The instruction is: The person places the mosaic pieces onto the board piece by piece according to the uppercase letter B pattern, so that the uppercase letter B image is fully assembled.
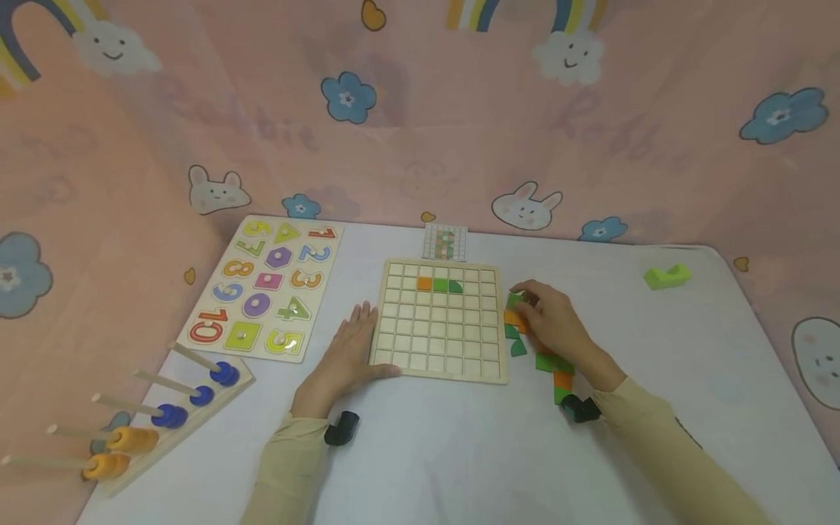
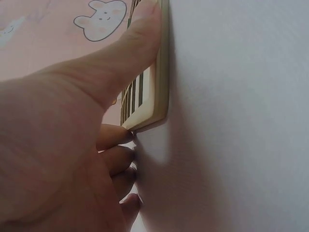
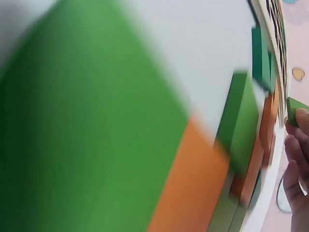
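Item: grid board, wooden and roughly square, at the centre of the table. Sides run near to far; no clear long axis.

Fitted: orange square, light green square and dark green rounded piece, in one left-to-right row toward the far edge. The rounded piece's curve appears to face far and right.

Reference: pattern card, just beyond the board's far edge.

Left hand: fingers extended along the board's left side, thumb over the near-left corner; gripping nothing, apparently steadying.

Right hand: thumb and fingertips pinch a green block just right of the board, at the far end of the loose pieces. One corner of the block juts out past the fingertips; fingers cover the rest, so its long axis cannot be told.

Stock: loose blocks, green and orange, straggling nearward below the right hand.

Step in hand, by judgement: taking up a piece to extend the row. Next move seems to call for a leftward carry over the rim, the block squared to its cell.
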Available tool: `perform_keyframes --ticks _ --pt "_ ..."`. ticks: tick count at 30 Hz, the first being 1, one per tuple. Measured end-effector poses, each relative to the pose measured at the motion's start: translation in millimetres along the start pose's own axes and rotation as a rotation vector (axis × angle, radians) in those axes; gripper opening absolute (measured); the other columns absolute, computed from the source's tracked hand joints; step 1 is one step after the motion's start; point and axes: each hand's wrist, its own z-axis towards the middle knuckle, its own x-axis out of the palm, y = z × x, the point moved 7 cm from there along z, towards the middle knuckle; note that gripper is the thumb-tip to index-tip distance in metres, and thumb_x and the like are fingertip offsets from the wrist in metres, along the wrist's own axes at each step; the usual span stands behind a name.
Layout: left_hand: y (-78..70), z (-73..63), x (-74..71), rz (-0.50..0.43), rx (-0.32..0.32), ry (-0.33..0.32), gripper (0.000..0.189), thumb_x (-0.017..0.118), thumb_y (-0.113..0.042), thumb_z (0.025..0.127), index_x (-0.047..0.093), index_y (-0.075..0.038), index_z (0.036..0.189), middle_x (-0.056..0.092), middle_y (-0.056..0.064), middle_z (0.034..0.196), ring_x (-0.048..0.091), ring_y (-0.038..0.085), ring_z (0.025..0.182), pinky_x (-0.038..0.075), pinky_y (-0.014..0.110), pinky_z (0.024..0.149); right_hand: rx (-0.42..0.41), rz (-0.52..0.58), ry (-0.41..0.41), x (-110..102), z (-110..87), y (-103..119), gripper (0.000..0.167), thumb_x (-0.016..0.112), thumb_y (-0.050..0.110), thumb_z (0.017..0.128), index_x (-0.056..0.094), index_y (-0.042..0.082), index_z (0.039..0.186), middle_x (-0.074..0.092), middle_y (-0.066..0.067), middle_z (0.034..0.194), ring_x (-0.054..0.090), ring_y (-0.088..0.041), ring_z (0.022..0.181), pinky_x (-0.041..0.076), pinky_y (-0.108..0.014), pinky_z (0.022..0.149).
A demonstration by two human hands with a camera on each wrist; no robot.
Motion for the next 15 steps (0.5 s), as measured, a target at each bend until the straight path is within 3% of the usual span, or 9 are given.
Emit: perform_keyframes --ticks 8,15 --pt "1.4 1.2 0.9 0.009 0.008 0.003 0.121 0.091 -0.04 0.081 0.017 -0.001 0.169 0.004 0.014 0.179 0.001 0.031 0.168 0.004 0.048 0.138 -0.105 0.111 -0.061 16 20.9 35 0.015 0.07 0.004 0.101 0.072 0.001 0.115 0.075 -0.017 0.104 0.063 -0.026 0.088 0.05 -0.026 0.074" --pt "2.4 0.6 0.2 0.011 0.002 0.0 0.122 0.091 -0.041 0.081 0.017 -0.002 0.169 0.004 0.014 0.179 0.001 0.03 0.168 0.003 0.048 0.138 -0.115 0.15 -0.036 37 36.0 59 0.015 0.07 0.003 0.1 0.073 -0.002 0.114 0.078 -0.019 0.108 0.07 -0.031 0.097 0.057 -0.035 0.082"
